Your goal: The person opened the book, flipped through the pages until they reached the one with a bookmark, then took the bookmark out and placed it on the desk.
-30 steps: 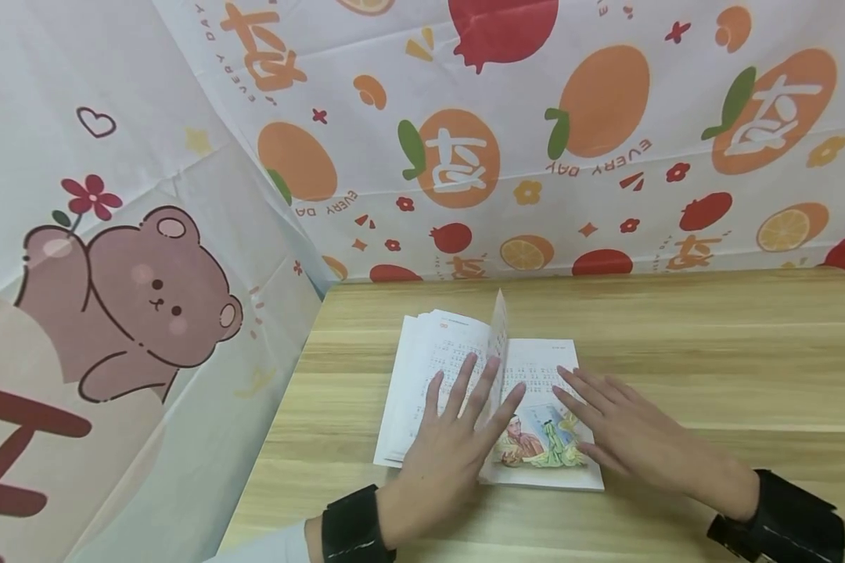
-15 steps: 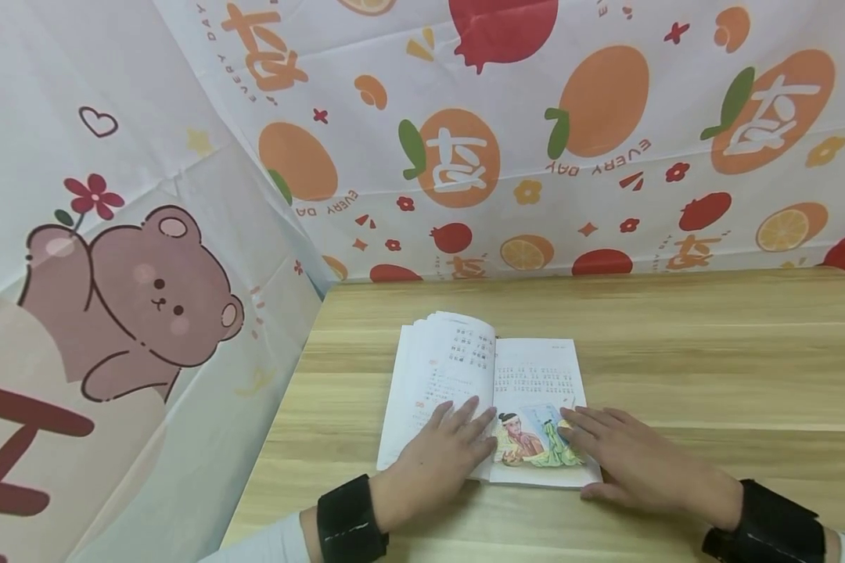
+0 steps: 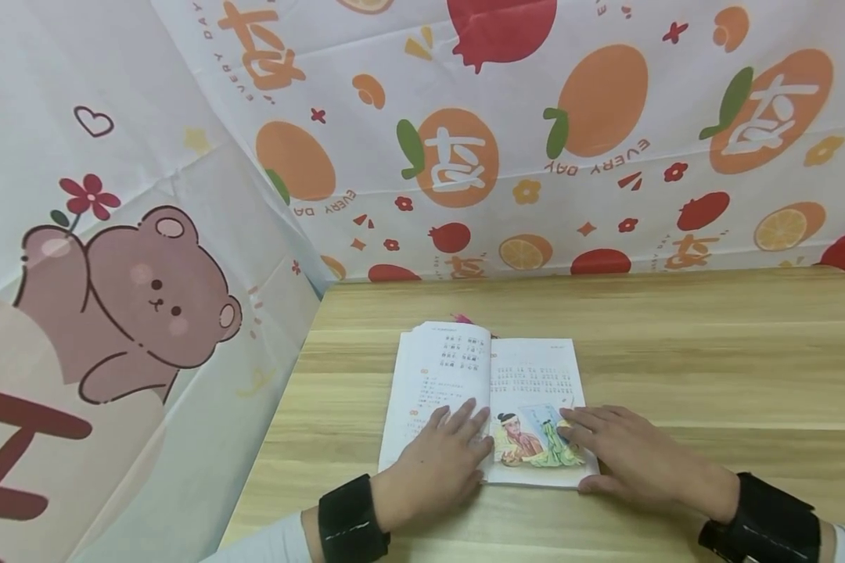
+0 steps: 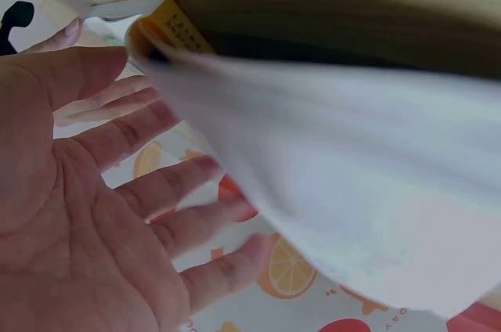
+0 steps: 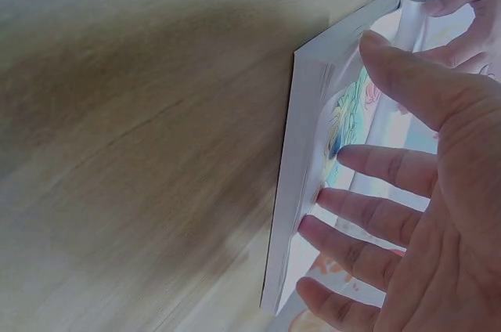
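An open book (image 3: pixel 535 371) lies on the wooden table, with printed text on both pages and a colour picture of robed figures on the right page. My left hand (image 3: pixel 436 457) rests on the lower part of the left page, fingers spread. Over the lower right edge lies my right hand (image 3: pixel 634 453), its fingertips on the picture. In the left wrist view, my left hand (image 4: pixel 86 175) is beside the curved white pages (image 4: pixel 337 160). The right wrist view has my right hand (image 5: pixel 438 183) with straight fingers along the book's thick page edge (image 5: pixel 301 136).
A small pink thing (image 3: pixel 462 318) shows at the book's top edge. Behind the table (image 3: pixel 711 360) hangs a fruit-print cloth (image 3: pixel 366 148). Another cloth with a bear print (image 3: pixel 162 289) hangs at the left. Black bands (image 3: pixel 352 518) wrap both wrists.
The page that stood upright has come down onto the left side and lies flatter. Both hands have moved toward the near edge of the book. The pink thing has come into sight.
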`<state>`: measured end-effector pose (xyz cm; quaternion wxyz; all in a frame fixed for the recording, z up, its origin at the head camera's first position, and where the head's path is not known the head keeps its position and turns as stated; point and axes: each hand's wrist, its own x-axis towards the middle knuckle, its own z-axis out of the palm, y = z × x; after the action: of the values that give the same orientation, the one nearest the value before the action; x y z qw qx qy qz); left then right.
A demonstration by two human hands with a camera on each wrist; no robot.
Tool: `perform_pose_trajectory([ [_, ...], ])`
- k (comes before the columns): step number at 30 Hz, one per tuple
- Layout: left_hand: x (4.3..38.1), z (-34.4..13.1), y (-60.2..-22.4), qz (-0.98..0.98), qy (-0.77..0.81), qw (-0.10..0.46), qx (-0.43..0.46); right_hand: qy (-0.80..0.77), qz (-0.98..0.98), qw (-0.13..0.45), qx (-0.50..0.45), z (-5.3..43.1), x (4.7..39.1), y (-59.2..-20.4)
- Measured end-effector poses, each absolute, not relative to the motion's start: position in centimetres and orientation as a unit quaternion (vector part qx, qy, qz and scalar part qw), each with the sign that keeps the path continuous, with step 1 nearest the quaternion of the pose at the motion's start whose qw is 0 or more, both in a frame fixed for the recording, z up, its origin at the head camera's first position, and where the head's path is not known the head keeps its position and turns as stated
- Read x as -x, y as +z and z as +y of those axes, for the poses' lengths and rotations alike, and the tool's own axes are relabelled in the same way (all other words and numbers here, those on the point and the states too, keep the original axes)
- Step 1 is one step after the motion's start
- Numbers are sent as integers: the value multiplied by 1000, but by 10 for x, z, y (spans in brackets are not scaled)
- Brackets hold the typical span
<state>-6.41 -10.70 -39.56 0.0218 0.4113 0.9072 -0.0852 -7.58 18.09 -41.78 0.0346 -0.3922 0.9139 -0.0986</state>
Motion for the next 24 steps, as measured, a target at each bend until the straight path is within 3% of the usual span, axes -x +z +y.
perform_pose_trajectory([
  [14, 67, -102, -404, 910, -78, 40, -404, -89, 900, 59, 423, 178, 72, -408],
  [24, 69, -95, -402, 914, -88, 55, -392, -75, 898, 22, 432, 175, 70, -410],
])
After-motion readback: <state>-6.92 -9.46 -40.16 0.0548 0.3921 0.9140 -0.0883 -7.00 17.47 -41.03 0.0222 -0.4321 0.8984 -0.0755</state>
